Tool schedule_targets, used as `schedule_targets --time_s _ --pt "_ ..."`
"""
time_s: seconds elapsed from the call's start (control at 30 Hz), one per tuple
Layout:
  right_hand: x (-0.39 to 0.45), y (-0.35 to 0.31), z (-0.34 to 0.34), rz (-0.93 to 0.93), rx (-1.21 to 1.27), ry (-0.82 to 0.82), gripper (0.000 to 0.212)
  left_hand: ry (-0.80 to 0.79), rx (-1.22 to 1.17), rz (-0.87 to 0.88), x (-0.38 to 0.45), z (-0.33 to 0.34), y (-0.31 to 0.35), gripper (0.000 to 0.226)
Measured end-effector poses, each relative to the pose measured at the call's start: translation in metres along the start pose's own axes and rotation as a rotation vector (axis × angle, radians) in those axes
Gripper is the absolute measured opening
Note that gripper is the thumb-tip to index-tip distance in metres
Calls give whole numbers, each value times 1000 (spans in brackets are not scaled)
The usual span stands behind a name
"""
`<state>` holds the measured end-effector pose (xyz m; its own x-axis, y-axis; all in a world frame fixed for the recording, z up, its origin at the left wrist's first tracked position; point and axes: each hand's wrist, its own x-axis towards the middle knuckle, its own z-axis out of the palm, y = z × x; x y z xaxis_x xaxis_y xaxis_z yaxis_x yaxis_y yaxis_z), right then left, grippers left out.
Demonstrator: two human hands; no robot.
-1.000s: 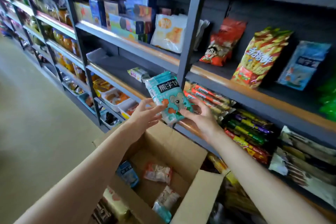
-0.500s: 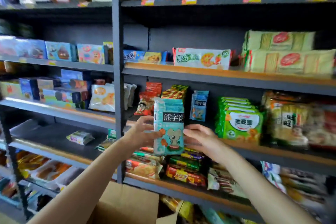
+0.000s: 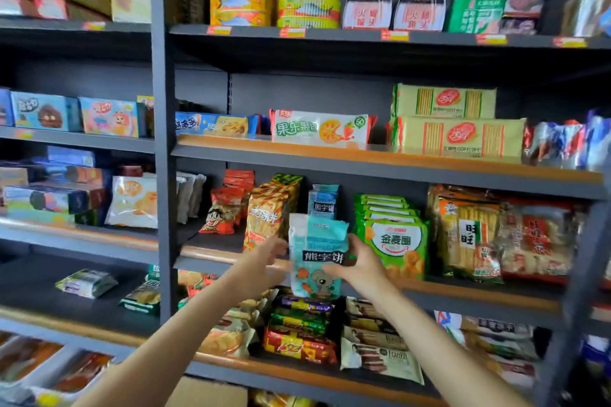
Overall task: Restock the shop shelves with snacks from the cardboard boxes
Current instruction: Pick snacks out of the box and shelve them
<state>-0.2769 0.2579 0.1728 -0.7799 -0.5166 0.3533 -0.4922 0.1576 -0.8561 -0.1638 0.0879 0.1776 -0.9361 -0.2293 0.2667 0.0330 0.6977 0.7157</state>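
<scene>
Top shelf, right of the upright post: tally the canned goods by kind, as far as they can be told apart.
Yellow fish tins: 2
Green-and-yellow fish tins: 2
Arch-shaped ham tins: 2
Green tin: 1
Total: 7, leaving out the dark and blurred goods further right.

Dark grey metal shelving (image 3: 363,158) fills the view, its tiers edged in orange-brown strips. A grey upright (image 3: 162,142) splits two bays. The back panel (image 3: 297,89) is dark, the top tier shadowed.
</scene>
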Motion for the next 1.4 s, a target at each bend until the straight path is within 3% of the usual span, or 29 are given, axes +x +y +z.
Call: schedule_targets --time_s 0.1,0.17,0.33,0.57,0.67,0.77,0.83,0.93,1.0,1.13,1.27,1.4 --pt "19 16 -1 12 -148 256 44 16 144 -66 10 0 -18 45" --pt "38 27 -3 12 -176 335 40 28 205 -80 17 2 -30 40" --pt "115 61 12 54 -222 286 41 117 271 -95 50 5 -61 33" --pt "218 103 42 347 -177 123 38 224 419 12 108 13 -81 34" --pt "239 112 45 413 -177 155 38 208 501 89 121 16 -93 36" --pt "247 109 45 401 -326 205 56 247 528 88 129 19 -102 38" --pt "240 101 48 342 -427 211 72 240 585 53 131 21 -105 42" --pt "219 84 56 52 -680 232 81 198 693 -12 129 22 -109 48" --pt "203 72 64 -203 -742 231 71 220 686 -29 119 23 -112 48" --pt "154 59 102 -650 -571 193 48 315 555 -125 74 28 -134 45" --pt "74 87 177 -798 -523 -146 44 278 464 -383 -20 41 -196 47" --pt "2 157 261 -727 -543 -535 35 231 354 -758 -122 49 -267 42"
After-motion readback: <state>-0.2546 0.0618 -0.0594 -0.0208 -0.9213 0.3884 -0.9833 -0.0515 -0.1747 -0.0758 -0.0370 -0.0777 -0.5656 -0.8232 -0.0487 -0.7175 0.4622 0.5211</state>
